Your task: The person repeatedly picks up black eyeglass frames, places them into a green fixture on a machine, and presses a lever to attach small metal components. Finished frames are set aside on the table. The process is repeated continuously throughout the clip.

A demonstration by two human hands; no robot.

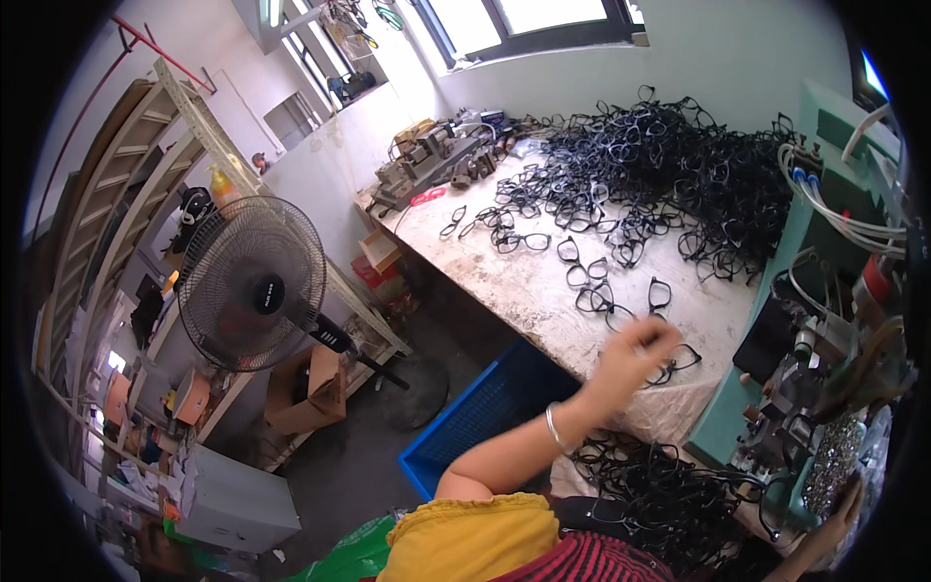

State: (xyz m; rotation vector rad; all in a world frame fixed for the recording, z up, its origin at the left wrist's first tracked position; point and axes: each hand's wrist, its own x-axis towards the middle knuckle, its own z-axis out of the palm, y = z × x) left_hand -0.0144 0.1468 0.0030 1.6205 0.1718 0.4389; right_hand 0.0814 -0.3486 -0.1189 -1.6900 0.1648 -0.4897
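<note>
My left hand (635, 357) is over the near part of the worktable, its fingers curled together. Whatever may be between them is hidden. Just beyond the fingers is a dark eyeglass frame (659, 294), and another eyeglass frame (687, 359) lies partly behind the hand; I cannot tell whether either is touched. At the lower right, my right hand (842, 524) is beside a green tray (801, 497) full of small shiny metal parts. Its visible fingers are stretched out, and I see nothing held in them. Many dark eyeglass frames (630, 495) are heaped close to my body.
A large pile of eyeglass frames (669, 160) covers the far part of the worktable (485, 276). A green machine (735, 403) with hoses stands at right. A blue crate (485, 412) sits below the table edge. Left are a standing fan (254, 286) and a cardboard box (305, 393).
</note>
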